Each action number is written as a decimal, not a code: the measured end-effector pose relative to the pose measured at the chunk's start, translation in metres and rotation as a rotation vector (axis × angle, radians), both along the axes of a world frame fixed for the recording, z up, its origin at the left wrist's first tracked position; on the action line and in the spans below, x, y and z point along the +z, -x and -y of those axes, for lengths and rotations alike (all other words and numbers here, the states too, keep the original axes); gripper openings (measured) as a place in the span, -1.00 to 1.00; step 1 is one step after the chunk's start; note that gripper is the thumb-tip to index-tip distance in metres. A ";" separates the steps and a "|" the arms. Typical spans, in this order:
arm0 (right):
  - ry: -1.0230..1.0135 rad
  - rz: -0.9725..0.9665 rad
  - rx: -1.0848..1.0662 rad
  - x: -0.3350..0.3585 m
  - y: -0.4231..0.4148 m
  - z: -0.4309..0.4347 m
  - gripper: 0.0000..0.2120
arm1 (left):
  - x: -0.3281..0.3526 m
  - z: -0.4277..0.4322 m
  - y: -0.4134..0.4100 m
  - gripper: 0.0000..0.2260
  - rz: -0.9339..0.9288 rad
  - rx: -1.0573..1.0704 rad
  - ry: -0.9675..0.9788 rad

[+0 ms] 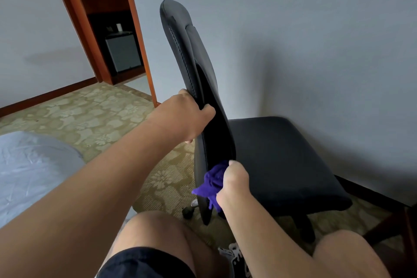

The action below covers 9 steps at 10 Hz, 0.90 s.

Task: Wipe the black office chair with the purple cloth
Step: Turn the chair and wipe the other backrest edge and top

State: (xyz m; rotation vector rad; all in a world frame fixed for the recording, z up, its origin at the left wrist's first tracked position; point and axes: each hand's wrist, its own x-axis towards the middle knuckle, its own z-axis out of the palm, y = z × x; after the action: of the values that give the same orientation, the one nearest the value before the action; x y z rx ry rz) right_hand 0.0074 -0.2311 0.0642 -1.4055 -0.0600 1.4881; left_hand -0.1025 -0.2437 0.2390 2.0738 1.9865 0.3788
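Note:
The black office chair (277,160) stands side-on in front of me, its tall backrest rising at centre and its seat reaching right toward the wall. My left hand (189,117) grips the edge of the backrest about halfway up, thumb on the near side. My right hand (234,183) holds the bunched purple cloth (213,181) against the lower edge of the backrest, near where it meets the seat. Part of the cloth hangs loose below the hand.
A grey wall lies close behind the chair. A bed corner with a pale sheet (29,169) sits at the left. A wooden alcove (106,29) with a kettle and a small fridge stands at the back left. My bare knees fill the bottom, over patterned carpet (94,117).

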 end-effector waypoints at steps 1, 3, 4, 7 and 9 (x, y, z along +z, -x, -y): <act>-0.256 0.025 -0.019 0.041 0.003 0.010 -0.67 | -0.012 -0.010 0.005 -0.54 -0.154 -0.157 -0.109; -0.891 0.625 -0.022 0.077 0.002 0.017 -0.71 | -0.010 -0.012 0.008 -0.80 -0.221 -0.156 -0.137; -1.147 1.121 -0.104 0.042 -0.003 0.013 -0.73 | -0.006 -0.004 0.002 -0.79 -0.171 -0.062 -0.104; -0.398 1.083 0.330 -0.127 -0.025 0.040 -0.79 | -0.011 -0.001 -0.003 -0.63 0.115 0.085 -0.189; -0.421 0.745 -0.001 -0.061 -0.013 0.027 -0.73 | -0.008 -0.002 -0.004 -0.65 0.035 0.047 -0.200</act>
State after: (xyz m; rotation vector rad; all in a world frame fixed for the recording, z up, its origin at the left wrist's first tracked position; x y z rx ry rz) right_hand 0.0206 -0.2580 0.0033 -1.5206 -0.7860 0.8107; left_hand -0.0980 -0.2414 0.2314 2.1209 2.0551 0.6425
